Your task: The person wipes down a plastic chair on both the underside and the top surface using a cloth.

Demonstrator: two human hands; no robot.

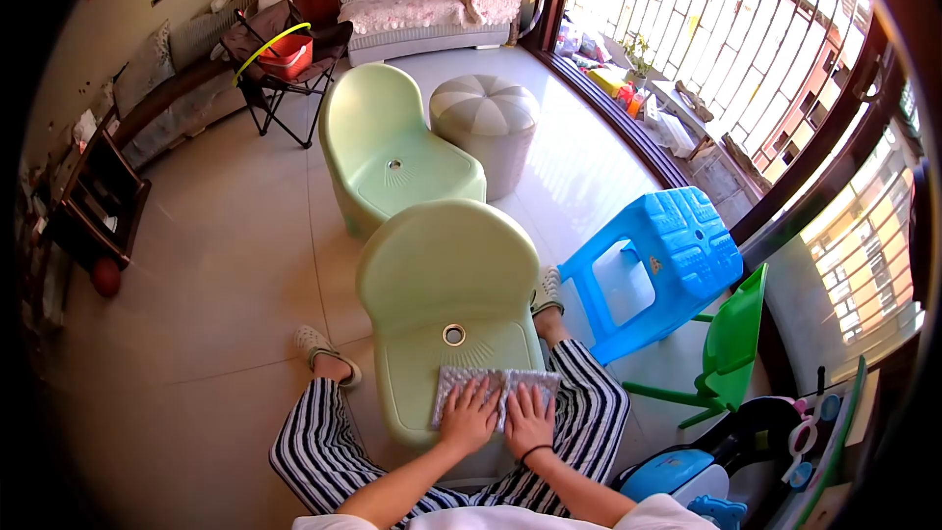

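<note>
A grey, patterned cloth [448, 388] lies spread over the front right part of a pale green plastic chair's seat [412, 363], its right end reaching the seat's edge. Flat on the cloth, with fingers stretched out, rests my left hand [470, 419]. Beside it my right hand [530, 422], a dark band on its wrist, also lies flat with fingers spread. The chair stands between my knees, its backrest away from me. A round metal-rimmed hole [453, 335] shows in the seat behind the cloth.
Just beyond stands a second green chair [432, 172], next to a round pouf [486, 128]. To the right are a tilted blue stool [677, 245], a small green chair [736, 334] and a blue-and-white toy [677, 481]. A folding chair [280, 39] holds a red basket [287, 57].
</note>
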